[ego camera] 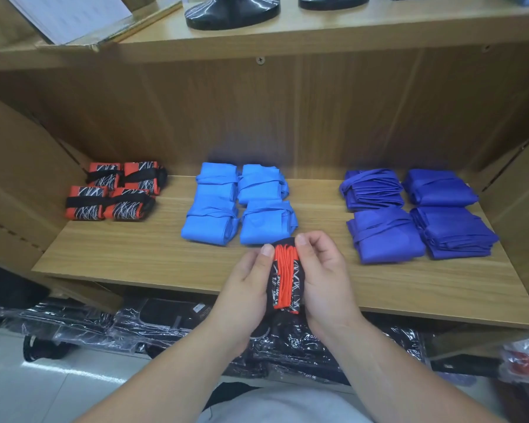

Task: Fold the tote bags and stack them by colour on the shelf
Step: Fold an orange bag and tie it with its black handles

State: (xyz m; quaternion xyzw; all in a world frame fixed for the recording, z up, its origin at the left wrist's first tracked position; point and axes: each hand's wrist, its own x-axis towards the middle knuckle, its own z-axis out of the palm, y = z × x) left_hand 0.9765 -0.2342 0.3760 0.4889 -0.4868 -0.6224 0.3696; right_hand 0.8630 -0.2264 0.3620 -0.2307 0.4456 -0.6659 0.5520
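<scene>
A folded orange and black patterned tote bag (285, 277) is squeezed between both my hands just above the front edge of the wooden shelf (153, 254). My left hand (247, 285) grips its left side, and my right hand (324, 279) grips its right side. On the shelf lie three groups of folded bags: several orange and black ones (113, 190) at the left, several light blue ones (239, 203) in the middle, and several dark blue ones (416, 212) at the right.
Black goods wrapped in clear plastic (153, 325) lie on the level below the shelf. Two black round bases (232, 10) and a white paper stack (71, 13) sit on the top board. Wooden side panels (19, 178) close the shelf left and right.
</scene>
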